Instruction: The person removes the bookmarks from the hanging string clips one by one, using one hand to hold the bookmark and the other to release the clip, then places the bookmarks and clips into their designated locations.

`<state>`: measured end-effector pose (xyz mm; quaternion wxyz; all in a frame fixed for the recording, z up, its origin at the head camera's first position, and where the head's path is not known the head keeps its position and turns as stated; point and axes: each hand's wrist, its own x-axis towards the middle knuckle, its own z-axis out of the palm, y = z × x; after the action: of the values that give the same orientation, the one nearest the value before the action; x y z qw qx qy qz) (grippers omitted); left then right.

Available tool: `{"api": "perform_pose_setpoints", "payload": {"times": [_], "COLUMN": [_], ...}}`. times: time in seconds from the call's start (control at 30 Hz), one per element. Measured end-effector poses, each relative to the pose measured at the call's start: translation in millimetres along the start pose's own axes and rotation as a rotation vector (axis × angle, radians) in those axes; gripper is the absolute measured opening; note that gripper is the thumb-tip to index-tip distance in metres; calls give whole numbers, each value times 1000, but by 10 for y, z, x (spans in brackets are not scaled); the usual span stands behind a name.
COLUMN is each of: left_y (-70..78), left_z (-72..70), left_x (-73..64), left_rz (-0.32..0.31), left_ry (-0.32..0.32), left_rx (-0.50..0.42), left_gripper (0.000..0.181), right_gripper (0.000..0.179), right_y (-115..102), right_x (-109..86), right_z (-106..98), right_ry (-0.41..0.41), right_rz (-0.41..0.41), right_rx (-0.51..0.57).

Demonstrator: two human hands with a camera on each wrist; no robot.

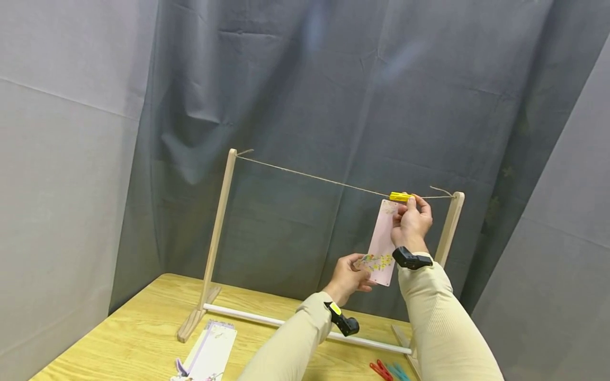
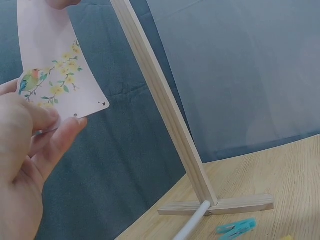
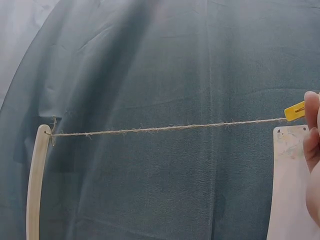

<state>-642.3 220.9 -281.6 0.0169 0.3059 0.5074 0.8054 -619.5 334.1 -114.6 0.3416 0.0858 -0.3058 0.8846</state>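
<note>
A pale pink card (image 1: pixel 382 233) with yellow flowers and a bird hangs upright just below a twine line (image 1: pixel 314 176). My left hand (image 1: pixel 350 276) pinches its lower edge between thumb and fingers, seen closely in the left wrist view, where the card (image 2: pixel 65 75) bows slightly. At the line, my right hand (image 1: pixel 412 222) pinches a yellow clothespin (image 1: pixel 400 197), its other fingers beside the card's top. In the right wrist view the yellow clothespin (image 3: pixel 295 111) meets the twine just above the card's top edge. Whether it bites the card cannot be told.
Two wooden posts (image 1: pixel 220 227) carry the twine, joined low down by a white rod (image 1: pixel 257 317). Several printed cards (image 1: pixel 212 349) lie at the table's front left. Red clothespins (image 1: pixel 381 369) and teal clothespins (image 1: pixel 397 372) lie near the right post's foot. Grey curtains stand behind.
</note>
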Motion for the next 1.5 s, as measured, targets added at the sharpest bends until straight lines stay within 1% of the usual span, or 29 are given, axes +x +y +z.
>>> {"api": "perform_pose_setpoints", "payload": {"times": [0.13,0.37,0.47,0.63,0.8,0.97,1.03,1.27,1.43,1.5], "left_y": [-4,-12,-14,-13,29,74,76,74,72,73], "left_z": [-24,-64,-85,-129,-153,-139,-129,-129,-143,-156], "left_x": [-3,23,30,36,42,43,43,45,26,14], "left_rz": [-9,14,9,2,5,10,10,7,-5,-10], "left_ry": [14,28,41,57,74,71,66,77,78,79], "left_rx": [14,30,28,28,36,38,38,51,46,41], "left_gripper": [49,47,47,48,48,47,47,47,47,47], "right_gripper": [26,21,21,22,24,25,25,29,24,25], "right_y": [1,-35,-59,-75,-93,-132,-147,-167,-176,-178], "right_x": [6,-1,-9,9,23,31,31,33,30,15], "right_z": [-20,-22,-28,-70,-78,-81,-96,-189,-274,-297], "right_ry": [-9,-30,-39,-56,-95,-106,-101,-121,-170,-198], "right_rz": [7,1,-5,-17,-14,23,31,4,-6,-10], "right_rx": [-4,32,38,2,-41,28,38,-54,-105,-146]}}
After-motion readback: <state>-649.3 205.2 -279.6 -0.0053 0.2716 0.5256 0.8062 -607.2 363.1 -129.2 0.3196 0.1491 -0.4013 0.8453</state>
